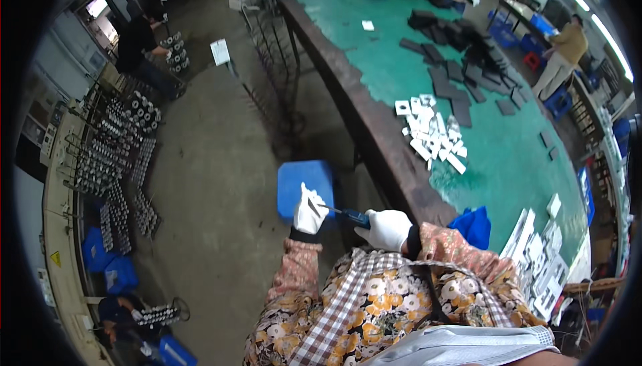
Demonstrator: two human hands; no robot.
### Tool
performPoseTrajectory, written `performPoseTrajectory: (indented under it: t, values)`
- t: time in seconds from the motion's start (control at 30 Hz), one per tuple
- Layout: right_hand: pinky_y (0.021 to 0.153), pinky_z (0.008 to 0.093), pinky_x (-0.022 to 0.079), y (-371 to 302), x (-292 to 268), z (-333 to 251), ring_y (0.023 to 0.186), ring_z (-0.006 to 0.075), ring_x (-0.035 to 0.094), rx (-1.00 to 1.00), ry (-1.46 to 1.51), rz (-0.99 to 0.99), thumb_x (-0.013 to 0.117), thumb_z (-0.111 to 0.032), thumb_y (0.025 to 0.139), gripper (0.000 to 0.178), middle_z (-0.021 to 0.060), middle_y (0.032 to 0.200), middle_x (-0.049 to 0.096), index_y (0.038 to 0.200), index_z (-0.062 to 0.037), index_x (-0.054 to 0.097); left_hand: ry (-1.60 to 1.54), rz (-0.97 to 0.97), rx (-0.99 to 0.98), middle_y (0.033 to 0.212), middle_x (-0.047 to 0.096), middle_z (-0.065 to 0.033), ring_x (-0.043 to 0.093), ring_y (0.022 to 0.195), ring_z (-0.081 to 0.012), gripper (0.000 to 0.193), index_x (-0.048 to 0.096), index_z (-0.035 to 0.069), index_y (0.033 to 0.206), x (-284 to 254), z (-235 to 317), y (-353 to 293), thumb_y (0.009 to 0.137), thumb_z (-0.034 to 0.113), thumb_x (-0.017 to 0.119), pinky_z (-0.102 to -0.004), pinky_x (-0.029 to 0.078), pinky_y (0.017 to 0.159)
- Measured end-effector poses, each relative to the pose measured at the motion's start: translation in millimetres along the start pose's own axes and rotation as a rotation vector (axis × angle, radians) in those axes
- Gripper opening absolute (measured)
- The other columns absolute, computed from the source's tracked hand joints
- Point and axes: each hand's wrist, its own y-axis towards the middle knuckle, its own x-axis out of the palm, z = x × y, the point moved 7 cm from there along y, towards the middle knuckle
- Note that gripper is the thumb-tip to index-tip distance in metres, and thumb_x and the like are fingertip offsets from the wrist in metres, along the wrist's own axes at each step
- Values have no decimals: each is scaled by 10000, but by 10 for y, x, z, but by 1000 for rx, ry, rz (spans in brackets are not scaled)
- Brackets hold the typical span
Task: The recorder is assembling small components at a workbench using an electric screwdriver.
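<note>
The right hand [389, 230], in a white glove, has its grip wrapped round the handle of a dark blue hand tool [357, 217]. The tool sits in front of the person's body, left of the near end of the green-topped desk [374, 58], its thin shaft pointing at the left hand [311, 212]. That hand, gloved too, has its fingers partly curled and one raised; I cannot tell whether its grip has hold of anything besides the tip.

Below the left hand is a blue square thing [302, 173] (a bin or a stool, I cannot say which). Two blue bins, an upper one [97, 249] and a lower one [121, 274], stand close together on the left by racks of metal parts [112, 155]; their contents are too small to make out. Another blue bin [503, 33] stands beyond the desk, its inside also unclear.

Loose on the desk lie black slabs [460, 112], white pieces [438, 129], long pale parts [550, 276] and a crumpled blue bundle [475, 227].
</note>
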Motion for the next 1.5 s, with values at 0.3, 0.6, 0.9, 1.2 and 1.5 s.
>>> performPoseTrajectory:
  t: [0.3, 0.6, 0.9, 1.2, 1.5]
  values:
    - [705, 416, 505, 77, -68, -65, 766, 341, 644, -30, -115, -58, 566, -428, 820, 400, 167, 784, 658, 930, -48, 625, -27, 225, 67, 626, 516, -24, 482, 479, -130, 269, 540, 105, 898, -10, -49, -20, 935, 368, 497, -253, 408, 417]
    - [690, 418, 507, 142, -198, 10, 746, 348, 642, 6, -33, 7, 546, -435, 824, 408, 163, 784, 657, 951, -56, 623, 163, 177, 52, 593, 473, -10, 396, 419, -113, 517, 547, 89, 931, 212, -63, -47, 911, 575, 375, -244, 319, 362]
    - [713, 420, 499, 41, -163, 6, 773, 344, 640, -5, -10, -18, 557, -431, 818, 405, 178, 798, 654, 939, -52, 628, 161, 101, -66, 569, 462, -2, 373, 389, -91, 576, 566, 84, 861, 258, -119, -123, 894, 621, 361, -223, 308, 338]
    - [731, 413, 499, 3, -115, -3, 791, 330, 643, 29, -45, -15, 550, -449, 814, 416, 169, 819, 659, 937, -60, 631, 197, 130, -53, 688, 496, -15, 376, 444, -69, 434, 479, 163, 1203, 196, -32, -150, 939, 497, 397, -205, 291, 358]
    - [686, 416, 503, -22, -91, -17, 750, 341, 642, -48, -40, -51, 569, -416, 807, 371, 170, 785, 655, 885, -58, 628, 466, 198, -245, 516, 459, -13, 360, 354, -85, 604, 548, 17, 1002, 192, -6, -250, 924, 576, 334, -218, 296, 334]
